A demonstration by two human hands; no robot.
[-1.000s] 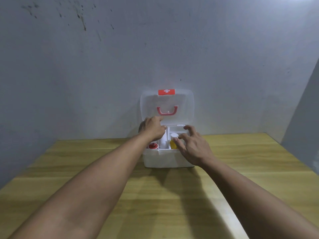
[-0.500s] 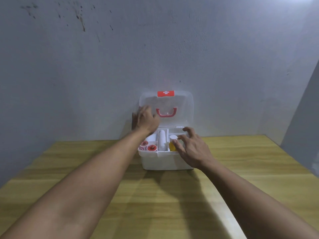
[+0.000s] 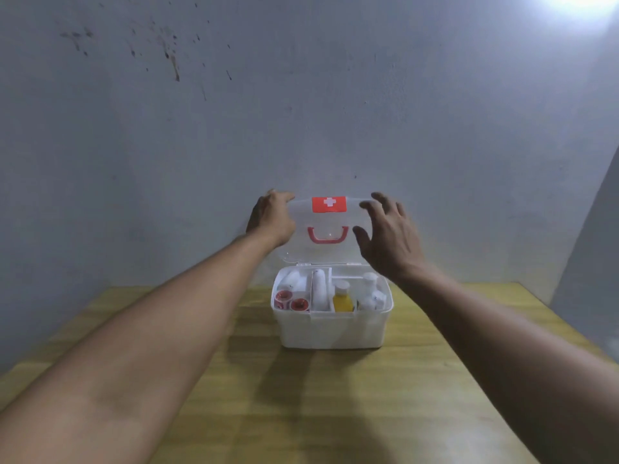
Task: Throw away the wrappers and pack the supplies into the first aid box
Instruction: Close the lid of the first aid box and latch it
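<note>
Head view: white plastic first aid box [image 3: 331, 329] at 12 o'clock on yellow wooden table [image 3: 301, 413], clear lid [image 3: 326, 252] up. Left hand [image 3: 273, 217] gripping lid's 10 o'clock corner. Right hand [image 3: 388, 232] spread loose by 2 o'clock corner. Yellow bottle [image 3: 342, 301], white rolls [image 3: 318, 291] inside.

I can make out only one sign: a white cross on a red rectangular label [image 3: 328, 204], set at the top edge of the clear plastic lid [image 3: 335, 249] of the white first aid box [image 3: 331, 333], which stands raised. No letters or numbers go with it. The small white bottle [image 3: 375, 298] at the right of the box carries a faint bluish mark, too blurred for me to read. I find no other writing.
</note>
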